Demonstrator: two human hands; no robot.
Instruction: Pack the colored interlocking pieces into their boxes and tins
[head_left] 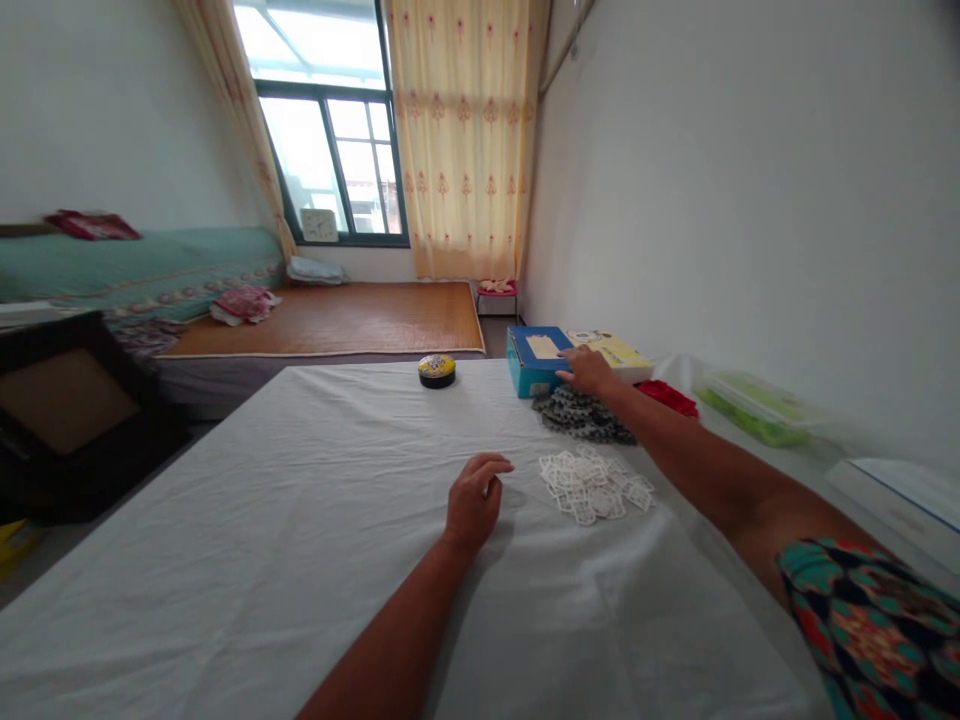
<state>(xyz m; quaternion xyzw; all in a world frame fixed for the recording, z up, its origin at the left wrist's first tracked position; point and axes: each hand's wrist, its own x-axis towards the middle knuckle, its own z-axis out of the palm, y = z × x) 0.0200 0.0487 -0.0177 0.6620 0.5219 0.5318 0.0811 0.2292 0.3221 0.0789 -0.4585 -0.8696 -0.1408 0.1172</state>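
My left hand (476,497) rests on the white cloth, its index finger stretched out and the others loosely curled, with nothing visible in it. To its right lies a pile of white plastic lattice pieces (589,488). My right hand (589,370) reaches forward to the right edge of a blue box (523,352) with a pale label on top. Its fingers are extended at the box; whether they press on it I cannot tell. Under the right forearm sits a heap of dark grey toothed pieces (577,413), partly hidden, with red pieces (667,397) beyond.
A yellow box (619,352) stands beside the blue one. A round yellow-and-black tin (436,371) is at the far table edge. Along the right wall are a clear container with green contents (757,405) and a white box (900,505). A bed (375,315) lies past the table.
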